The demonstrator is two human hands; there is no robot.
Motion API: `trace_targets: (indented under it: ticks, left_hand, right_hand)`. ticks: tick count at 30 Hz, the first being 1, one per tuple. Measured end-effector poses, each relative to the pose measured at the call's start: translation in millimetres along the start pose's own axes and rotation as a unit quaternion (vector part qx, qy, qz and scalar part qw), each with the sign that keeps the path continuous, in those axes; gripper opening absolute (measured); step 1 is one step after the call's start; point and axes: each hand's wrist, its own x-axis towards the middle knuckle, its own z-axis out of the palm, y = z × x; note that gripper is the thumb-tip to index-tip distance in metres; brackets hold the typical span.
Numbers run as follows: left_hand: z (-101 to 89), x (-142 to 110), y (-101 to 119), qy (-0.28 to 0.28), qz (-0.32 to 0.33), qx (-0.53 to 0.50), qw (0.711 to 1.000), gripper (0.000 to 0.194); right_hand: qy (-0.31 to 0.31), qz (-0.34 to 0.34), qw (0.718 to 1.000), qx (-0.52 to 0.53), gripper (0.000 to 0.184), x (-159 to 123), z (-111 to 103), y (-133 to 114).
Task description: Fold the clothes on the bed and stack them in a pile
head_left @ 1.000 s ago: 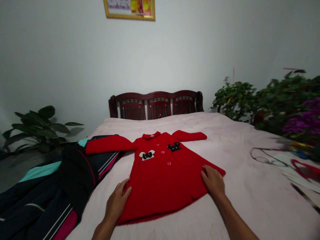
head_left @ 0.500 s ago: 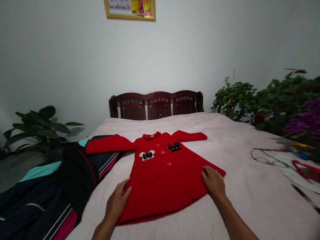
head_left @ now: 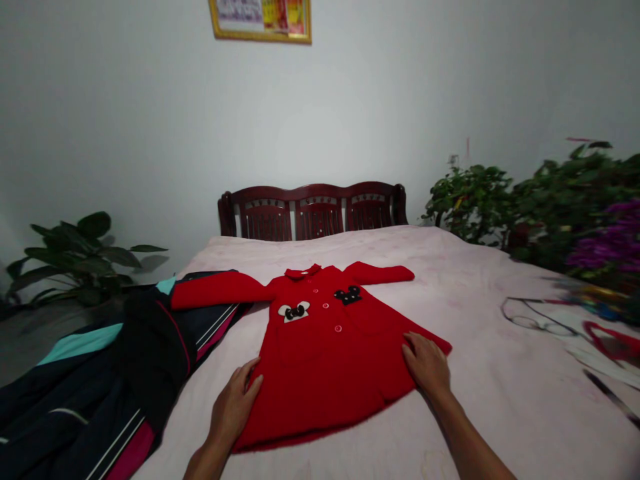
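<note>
The person's two bare arms come in from the bottom of the view and reach in toward each other. The left hand [head_left: 233, 407] is open, with the fingers a little apart and pointing up and to the right. Its fingertips press on the left side of the bottom part of a red coat [head_left: 320, 373]. The right hand [head_left: 427, 363] is open too and lies flat on the coat's lower right side, near the corner of the hem, with the fingers pointing up and to the left. Neither hand is gripping the coat.

The coat lies flat and face up in the middle of a bed [head_left: 500, 413] with a pale pink cover. Its hem is toward the person and its collar [head_left: 301, 271] is toward the head of the bed. The sleeves stretch out to both sides. It has small pink buttons [head_left: 325, 305] and two patches with black bows. The sleeve on the left lies over a dark jacket [head_left: 150, 353] with teal and pink parts, which is heaped on the left side of the bed.

On the right side of the bed are glasses [head_left: 540, 319]. Past the bed's far edge stands a dark wood headboard [head_left: 315, 213]. Green plants [head_left: 85, 257] grow on the left, and leafy plants [head_left: 470, 200] and purple flowers [head_left: 605, 243] stand on the right. A gold picture frame [head_left: 260, 20] hangs on the wall.
</note>
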Motion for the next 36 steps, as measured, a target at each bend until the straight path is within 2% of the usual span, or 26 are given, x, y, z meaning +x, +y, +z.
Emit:
trace_targets:
  ticks: [12,36]
  left_hand:
    - [-2.6,-0.6,5.7,-0.001,-0.011,-0.003,1.0,0.046]
    - [-1.2,0.3,2.4,-0.007,-0.012,-0.007,1.0,0.045]
  right_hand:
    - [0.007,0.005,1.0,0.012,0.04,0.2,0.3,-0.1]
    - [-0.006,0.003,1.0,-0.001,0.044,0.0,-0.3,0.2]
